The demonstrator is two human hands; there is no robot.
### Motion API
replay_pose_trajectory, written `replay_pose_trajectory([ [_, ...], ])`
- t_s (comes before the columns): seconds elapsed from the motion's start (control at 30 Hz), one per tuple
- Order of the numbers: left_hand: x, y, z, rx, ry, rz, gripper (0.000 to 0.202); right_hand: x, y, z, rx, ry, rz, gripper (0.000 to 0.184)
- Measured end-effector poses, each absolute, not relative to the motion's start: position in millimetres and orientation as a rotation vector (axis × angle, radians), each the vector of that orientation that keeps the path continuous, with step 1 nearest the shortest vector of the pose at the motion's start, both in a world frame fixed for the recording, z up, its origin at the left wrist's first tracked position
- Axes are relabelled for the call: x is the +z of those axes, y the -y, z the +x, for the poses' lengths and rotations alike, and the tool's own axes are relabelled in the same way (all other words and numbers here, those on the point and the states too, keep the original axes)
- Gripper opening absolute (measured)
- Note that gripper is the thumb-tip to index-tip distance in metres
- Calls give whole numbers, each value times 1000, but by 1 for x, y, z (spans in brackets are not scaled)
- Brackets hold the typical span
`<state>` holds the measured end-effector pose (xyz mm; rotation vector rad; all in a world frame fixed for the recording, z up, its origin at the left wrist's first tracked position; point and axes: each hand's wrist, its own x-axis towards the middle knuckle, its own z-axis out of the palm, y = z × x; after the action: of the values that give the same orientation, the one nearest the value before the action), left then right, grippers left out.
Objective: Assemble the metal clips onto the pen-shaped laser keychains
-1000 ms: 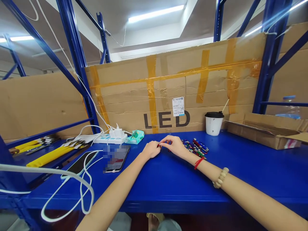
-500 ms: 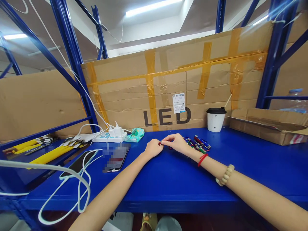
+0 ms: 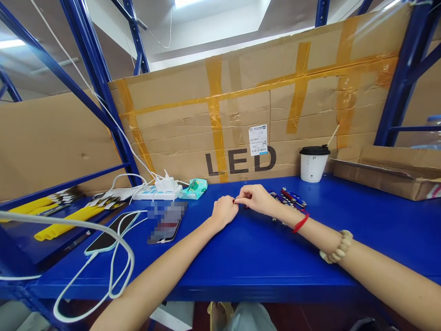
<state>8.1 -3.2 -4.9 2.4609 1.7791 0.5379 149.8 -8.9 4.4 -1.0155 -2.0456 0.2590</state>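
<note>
this is looking like a warehouse or stockroom work bay. blue steel racking (image 3: 98, 92) is rising on both sides, and a blue shelf (image 3: 262, 262) is serving as the bench. a flattened carton (image 3: 310, 105), taped and printed "led" with a shipping label (image 3: 258, 139), is walling off the back. an open box (image 3: 389, 174) is lying at the right, and yellow packs (image 3: 65, 224) are lying on the next shelf at the left. small coloured items (image 3: 292, 197) are lying in a heap on the bench. a power strip (image 3: 153, 194) is holding chargers, with white cables (image 3: 117, 271) trailing by phones (image 3: 109, 235). a lidded cup (image 3: 313, 164) is standing by the cardboard, and a strip light (image 3: 12, 43) is glowing overhead.
</note>
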Motion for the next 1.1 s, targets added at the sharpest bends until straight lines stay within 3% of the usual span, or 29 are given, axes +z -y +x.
replay_pose_trajectory([
  [0.27,-9,10,12,761,-1795,2293,33,9,25,133,-17,1995,-1178,24],
  [0.53,-8,3,11,715,-1784,2322,32,11,24,131,206,1894,-1307,30],
  [0.87,-3,-1,5,581,-1802,2431,31,20,32,136,11,2043,-1444,32],
  [1.1,-2,-2,3,528,-1789,2479,32,17,29,142,83,2138,-1414,39],
])
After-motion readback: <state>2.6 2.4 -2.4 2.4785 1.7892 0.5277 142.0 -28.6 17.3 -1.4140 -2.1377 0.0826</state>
